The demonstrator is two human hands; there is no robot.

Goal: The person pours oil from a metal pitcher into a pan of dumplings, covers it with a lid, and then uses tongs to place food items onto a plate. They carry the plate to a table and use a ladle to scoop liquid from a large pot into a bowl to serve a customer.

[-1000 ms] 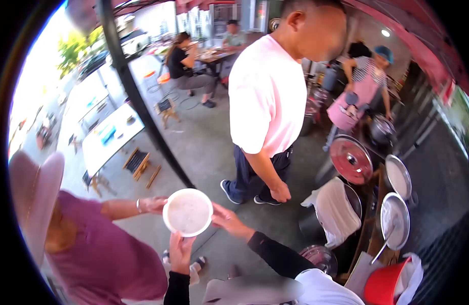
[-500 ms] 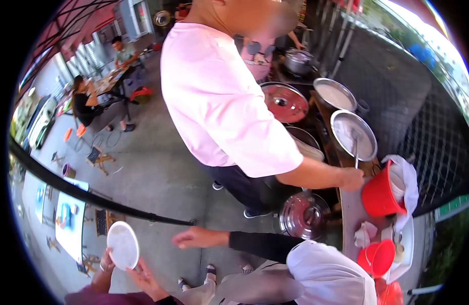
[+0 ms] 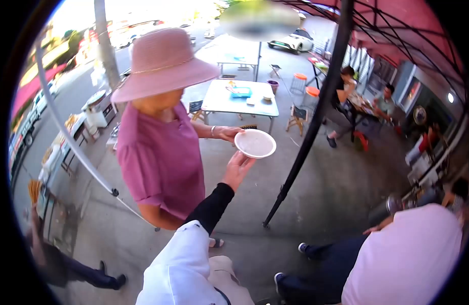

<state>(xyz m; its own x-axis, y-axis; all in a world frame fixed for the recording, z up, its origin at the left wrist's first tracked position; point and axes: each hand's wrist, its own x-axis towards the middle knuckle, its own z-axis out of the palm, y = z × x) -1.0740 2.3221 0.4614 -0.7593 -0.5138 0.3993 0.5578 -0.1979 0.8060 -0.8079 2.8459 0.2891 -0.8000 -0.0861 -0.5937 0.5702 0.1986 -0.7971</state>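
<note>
My left hand [image 3: 236,172], in a black arm sleeve [image 3: 212,206] below a white shirt sleeve [image 3: 181,262], reaches up to a white bowl [image 3: 255,144]. Its fingers grip the bowl's near edge, and part of them is hidden beneath it. Pale, whitish contents seem to fill the bowl, which is held about level. A person in a mauve top [image 3: 163,157] and a wide-brimmed pink hat [image 3: 161,63] faces me. This person's hand [image 3: 227,133] touches the bowl's far left side. My right hand is outside the view.
A black canopy pole [image 3: 310,122] stands just right of the bowl. Behind is a white table [image 3: 219,101] with a blue tray [image 3: 241,92], near folding stools [image 3: 298,118]. A person in a pink shirt [image 3: 407,259] is close at lower right. Seated people [image 3: 341,101] are farther back.
My view has swung left, away from the pots and red buckets. My left hand stays at the bowl, alongside the other person's hand. My right hand, outstretched before, has left the view.
</note>
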